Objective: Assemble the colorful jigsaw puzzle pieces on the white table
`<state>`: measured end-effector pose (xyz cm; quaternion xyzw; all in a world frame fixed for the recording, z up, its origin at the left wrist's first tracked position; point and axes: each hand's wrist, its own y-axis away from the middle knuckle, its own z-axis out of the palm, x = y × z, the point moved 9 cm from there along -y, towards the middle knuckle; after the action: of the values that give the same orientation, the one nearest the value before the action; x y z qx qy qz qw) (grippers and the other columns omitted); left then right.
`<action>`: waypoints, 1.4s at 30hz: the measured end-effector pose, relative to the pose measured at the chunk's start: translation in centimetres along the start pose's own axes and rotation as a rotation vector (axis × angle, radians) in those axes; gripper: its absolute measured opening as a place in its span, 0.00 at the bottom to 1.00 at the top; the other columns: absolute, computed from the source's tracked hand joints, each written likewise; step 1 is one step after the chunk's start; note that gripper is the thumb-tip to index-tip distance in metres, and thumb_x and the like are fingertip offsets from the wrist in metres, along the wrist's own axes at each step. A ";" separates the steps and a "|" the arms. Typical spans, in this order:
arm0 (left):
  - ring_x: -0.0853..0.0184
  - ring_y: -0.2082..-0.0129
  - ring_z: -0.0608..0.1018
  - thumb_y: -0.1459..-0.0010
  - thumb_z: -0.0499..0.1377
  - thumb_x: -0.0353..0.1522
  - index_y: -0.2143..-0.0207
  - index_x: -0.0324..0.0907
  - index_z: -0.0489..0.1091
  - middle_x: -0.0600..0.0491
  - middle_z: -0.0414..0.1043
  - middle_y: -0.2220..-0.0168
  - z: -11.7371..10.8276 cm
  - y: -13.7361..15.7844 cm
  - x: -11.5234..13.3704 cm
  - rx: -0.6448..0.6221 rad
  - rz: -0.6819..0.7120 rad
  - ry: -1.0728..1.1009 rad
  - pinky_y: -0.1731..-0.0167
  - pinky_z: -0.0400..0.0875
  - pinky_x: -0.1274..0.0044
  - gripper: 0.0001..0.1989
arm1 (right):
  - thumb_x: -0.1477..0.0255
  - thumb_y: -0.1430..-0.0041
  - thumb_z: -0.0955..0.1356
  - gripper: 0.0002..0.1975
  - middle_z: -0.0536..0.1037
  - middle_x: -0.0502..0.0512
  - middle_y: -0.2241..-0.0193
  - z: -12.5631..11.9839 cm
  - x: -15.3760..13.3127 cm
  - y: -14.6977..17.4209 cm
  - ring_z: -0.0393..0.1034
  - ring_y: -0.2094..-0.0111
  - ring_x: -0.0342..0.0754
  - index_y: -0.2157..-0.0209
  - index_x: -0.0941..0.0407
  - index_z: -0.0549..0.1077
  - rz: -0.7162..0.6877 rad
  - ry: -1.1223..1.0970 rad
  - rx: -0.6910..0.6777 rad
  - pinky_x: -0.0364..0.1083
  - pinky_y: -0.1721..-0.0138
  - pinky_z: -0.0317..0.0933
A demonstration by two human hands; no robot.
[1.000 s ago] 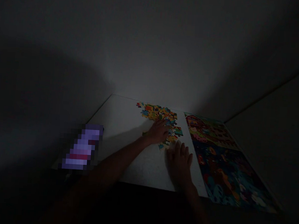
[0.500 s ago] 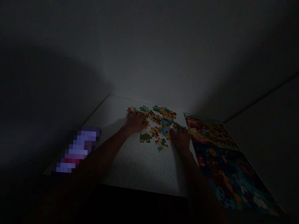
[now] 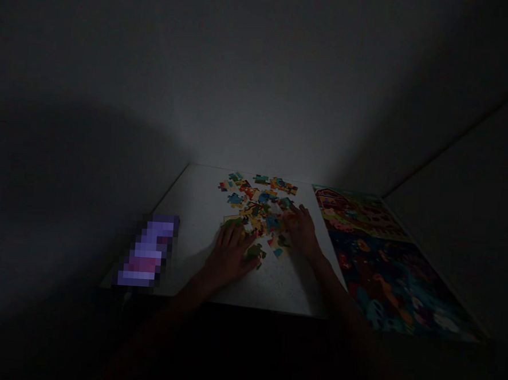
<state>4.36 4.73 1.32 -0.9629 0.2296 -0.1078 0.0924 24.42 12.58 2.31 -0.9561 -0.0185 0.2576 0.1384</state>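
Observation:
Loose jigsaw puzzle pieces point(image 3: 257, 210) in many colours lie heaped and scattered on a white tabletop point(image 3: 192, 209). My left hand point(image 3: 229, 251) rests at the near left side of the pile, fingers spread over a green piece and the thumb by a dark green puzzle piece point(image 3: 255, 253). At the right side of the pile, my right hand point(image 3: 302, 230) lies with its fingers apart over the pieces. A pale piece with a blue patch point(image 3: 278, 249) sits just left of its wrist. Dim light blurs which pieces the fingertips touch.
Two colourful pictures lie along the right side: a farm scene point(image 3: 359, 216) at the back and a dark blue scene point(image 3: 398, 285) nearer. A pixelated, phone-shaped bright object point(image 3: 149, 252) is at the left edge. A pale wall point(image 3: 259, 98) rises behind the table.
My left hand has come nearer, from the pile's back left to its near left. My right hand has shifted slightly left, over the pieces. Several pieces have been moved about.

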 end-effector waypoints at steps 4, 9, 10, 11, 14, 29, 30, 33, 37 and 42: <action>0.49 0.32 0.54 0.34 0.49 0.50 0.36 0.50 0.60 0.44 0.53 0.32 0.7 -0.9 3.4 0.007 0.099 0.058 0.35 0.43 0.47 0.28 | 0.48 0.39 0.61 0.40 0.54 0.72 0.33 0.7 0.9 8.8 0.46 0.32 0.67 0.35 0.60 0.58 0.049 0.230 0.005 0.67 0.36 0.42; 0.57 0.32 0.56 0.31 0.47 0.44 0.38 0.55 0.62 0.49 0.56 0.32 1.2 -4.2 6.8 -0.059 0.338 0.119 0.34 0.44 0.53 0.22 | 0.49 0.38 0.60 0.41 0.56 0.76 0.34 0.4 3.0 10.5 0.47 0.32 0.68 0.34 0.64 0.56 0.104 0.381 -0.058 0.66 0.36 0.40; 0.58 0.32 0.57 0.31 0.47 0.43 0.38 0.55 0.62 0.50 0.57 0.33 1.4 -5.3 7.0 -0.072 0.359 0.120 0.34 0.45 0.54 0.21 | 0.49 0.38 0.60 0.40 0.56 0.76 0.34 0.3 3.2 9.7 0.47 0.32 0.67 0.34 0.64 0.56 0.121 0.394 -0.060 0.65 0.35 0.41; 0.59 0.32 0.57 0.31 0.48 0.42 0.38 0.55 0.63 0.51 0.58 0.33 1.6 -6.6 7.0 -0.086 0.361 0.119 0.34 0.46 0.56 0.21 | 0.50 0.37 0.60 0.40 0.57 0.76 0.34 0.2 3.4 8.8 0.48 0.33 0.67 0.35 0.65 0.56 0.135 0.403 -0.065 0.65 0.35 0.41; 0.63 0.32 0.57 0.31 0.49 0.42 0.39 0.55 0.63 0.55 0.59 0.33 2.1 -11.0 5.5 -0.099 0.323 0.113 0.34 0.49 0.62 0.20 | 0.54 0.34 0.58 0.37 0.57 0.77 0.35 0.3 3.4 6.0 0.48 0.33 0.67 0.34 0.66 0.55 0.171 0.421 -0.061 0.66 0.36 0.42; 0.53 0.34 0.58 0.33 0.46 0.40 0.39 0.48 0.64 0.44 0.60 0.35 0.1 -11.4 -11.5 0.003 -0.283 -0.053 0.36 0.46 0.54 0.23 | 0.55 0.31 0.57 0.31 0.59 0.68 0.35 1.5 2.7 -6.9 0.46 0.33 0.66 0.38 0.62 0.64 0.244 0.135 -0.093 0.70 0.36 0.32; 0.53 0.33 0.57 0.33 0.47 0.40 0.38 0.49 0.63 0.44 0.59 0.35 0.1 -10.4 -10.7 0.000 -0.285 -0.067 0.36 0.45 0.54 0.23 | 0.55 0.31 0.57 0.29 0.60 0.67 0.35 1.7 2.4 -7.6 0.47 0.33 0.65 0.39 0.61 0.66 0.213 0.111 -0.109 0.70 0.36 0.31; 0.52 0.32 0.56 0.33 0.48 0.41 0.37 0.48 0.61 0.43 0.57 0.33 0.2 -7.9 -8.5 -0.024 -0.282 -0.097 0.35 0.45 0.54 0.24 | 0.58 0.31 0.58 0.26 0.61 0.64 0.35 2.1 1.5 -8.2 0.50 0.33 0.60 0.40 0.58 0.67 0.138 0.065 -0.195 0.65 0.34 0.34; 0.50 0.32 0.56 0.33 0.47 0.43 0.36 0.47 0.60 0.42 0.56 0.33 0.0 -5.6 -6.4 -0.046 -0.270 -0.112 0.35 0.45 0.52 0.26 | 0.53 0.35 0.62 0.35 0.53 0.68 0.32 1.6 -0.1 -2.2 0.44 0.31 0.65 0.34 0.58 0.59 0.104 0.132 -0.141 0.66 0.35 0.41; 0.50 0.32 0.57 0.33 0.48 0.45 0.36 0.49 0.60 0.44 0.58 0.34 0.2 -2.7 -2.2 -0.020 -0.198 -0.105 0.34 0.45 0.52 0.25 | 0.47 0.40 0.63 0.44 0.50 0.71 0.31 2.7 -2.6 9.1 0.41 0.31 0.68 0.32 0.58 0.52 -0.004 0.228 -0.076 0.68 0.36 0.39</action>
<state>3.66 8.10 1.35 -0.9860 0.1293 -0.0637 0.0837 20.51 4.27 -1.13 -0.9837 -0.0145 0.1461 0.1038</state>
